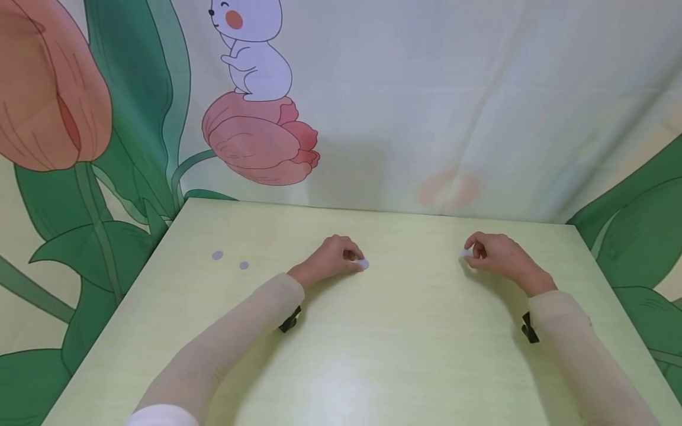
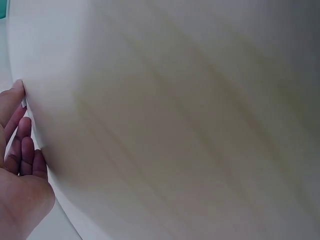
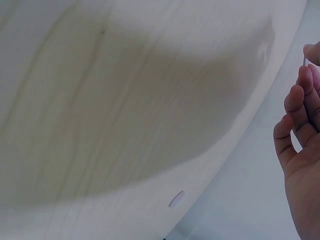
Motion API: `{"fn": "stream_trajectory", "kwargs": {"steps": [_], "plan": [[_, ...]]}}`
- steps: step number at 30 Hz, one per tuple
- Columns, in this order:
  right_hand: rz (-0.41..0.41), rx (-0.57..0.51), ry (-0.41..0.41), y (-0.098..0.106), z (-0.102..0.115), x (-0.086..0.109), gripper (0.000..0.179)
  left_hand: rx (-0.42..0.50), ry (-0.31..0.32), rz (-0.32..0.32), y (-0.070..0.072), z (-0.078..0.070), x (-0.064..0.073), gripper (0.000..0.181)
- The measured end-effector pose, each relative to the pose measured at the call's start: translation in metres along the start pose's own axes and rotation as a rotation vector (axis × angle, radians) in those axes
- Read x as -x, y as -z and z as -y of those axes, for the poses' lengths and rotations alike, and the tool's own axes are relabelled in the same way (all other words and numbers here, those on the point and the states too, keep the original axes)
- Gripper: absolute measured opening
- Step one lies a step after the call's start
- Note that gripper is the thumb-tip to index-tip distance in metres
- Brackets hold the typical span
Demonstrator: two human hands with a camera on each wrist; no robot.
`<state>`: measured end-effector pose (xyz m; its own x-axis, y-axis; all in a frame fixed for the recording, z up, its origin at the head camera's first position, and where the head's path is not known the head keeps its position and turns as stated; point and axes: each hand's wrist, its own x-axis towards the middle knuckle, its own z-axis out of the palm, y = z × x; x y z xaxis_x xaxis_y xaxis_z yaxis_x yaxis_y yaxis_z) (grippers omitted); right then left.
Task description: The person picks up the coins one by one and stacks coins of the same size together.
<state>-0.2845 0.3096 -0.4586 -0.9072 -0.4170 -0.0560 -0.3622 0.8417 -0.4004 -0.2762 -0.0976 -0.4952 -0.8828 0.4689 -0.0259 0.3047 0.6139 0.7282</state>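
Note:
My left hand (image 1: 334, 257) pinches a small pale lilac disc (image 1: 363, 264) between thumb and fingertips, low over the table near its far side. In the left wrist view that disc (image 2: 23, 102) shows only as a thin edge at the fingertips. Farther right, my right hand (image 1: 498, 254) pinches a similar pale disc (image 1: 466, 252), partly covered by the fingers. The right wrist view shows the right hand (image 3: 305, 130) at its right edge, other fingers curled. Two more flat discs, one farther left (image 1: 217, 255) and one nearer my left hand (image 1: 244, 265), lie on the table.
The light wood-grain table (image 1: 373, 343) ends at a hanging cloth (image 1: 394, 106) printed with tulips and a white animal. A pale disc (image 3: 176, 199) lies near the table edge in the right wrist view. Dark straps show at both sleeve cuffs.

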Motion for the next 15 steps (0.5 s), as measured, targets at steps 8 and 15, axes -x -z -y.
{"fn": "stream_trajectory", "kwargs": {"steps": [8, 15], "plan": [[0.008, -0.003, 0.006, 0.0002, 0.0035, 0.0015, 0.024, -0.032, -0.027, -0.004, -0.001, 0.0031, -0.0022, 0.021], [0.004, -0.012, -0.014, 0.0017, 0.0056, 0.0051, 0.024, -0.029, -0.011, -0.002, -0.0008, 0.0043, -0.0032, 0.022]]}}
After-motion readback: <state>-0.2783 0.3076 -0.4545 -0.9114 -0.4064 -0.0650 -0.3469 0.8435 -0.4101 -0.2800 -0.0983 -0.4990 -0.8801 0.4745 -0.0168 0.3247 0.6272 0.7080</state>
